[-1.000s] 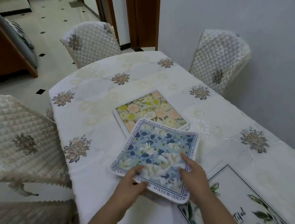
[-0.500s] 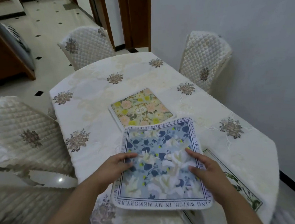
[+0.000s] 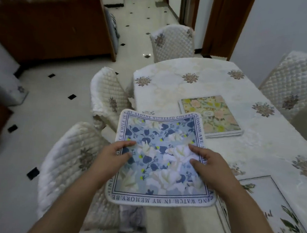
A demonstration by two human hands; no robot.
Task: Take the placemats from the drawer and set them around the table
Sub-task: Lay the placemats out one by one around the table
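A blue floral placemat (image 3: pixel 161 159) with a lettered border hangs in the air over the table's left edge. My left hand (image 3: pixel 111 159) grips its left side and my right hand (image 3: pixel 206 165) grips its right side, thumbs on top. On the table (image 3: pixel 170 84), under a cream embroidered cloth, a small stack of placemats with a yellow and pink floral one (image 3: pixel 210 114) on top lies near the middle. A white placemat with green leaves (image 3: pixel 277 214) lies flat at the near right.
Quilted cream chairs stand around the table: two at the left (image 3: pixel 106 94) (image 3: pixel 68 164), one at the far end (image 3: pixel 173 41), one at the right (image 3: pixel 296 83). A brown wooden cabinet (image 3: pixel 51 27) is at the upper left, over a white tiled floor (image 3: pixel 58 98).
The blue placemat has been lifted off the table and carried to the left, over the table's edge. My view has swung left, showing more floor and the cabinet.
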